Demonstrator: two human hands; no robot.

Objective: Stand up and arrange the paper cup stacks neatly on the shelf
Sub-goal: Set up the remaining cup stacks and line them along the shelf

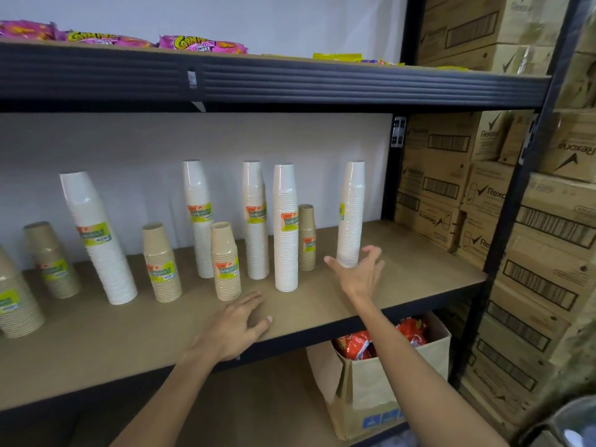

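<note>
Left hand (237,324) flat on shelf (419,275) front edge, fingers relaxed, holding nothing. Right hand (359,274) splayed open, cupped round base of rightmost white cup stack (351,214) (contact unclear). Stack upright, nearest shelf's right edge. Other cup stacks (285,227) left of it.

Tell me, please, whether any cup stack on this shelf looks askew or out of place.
Nothing has fallen, but the tall white stack on the left leans leftward, perhaps lens distortion, and short brown stacks stand scattered among tall ones, not in rows.
</note>
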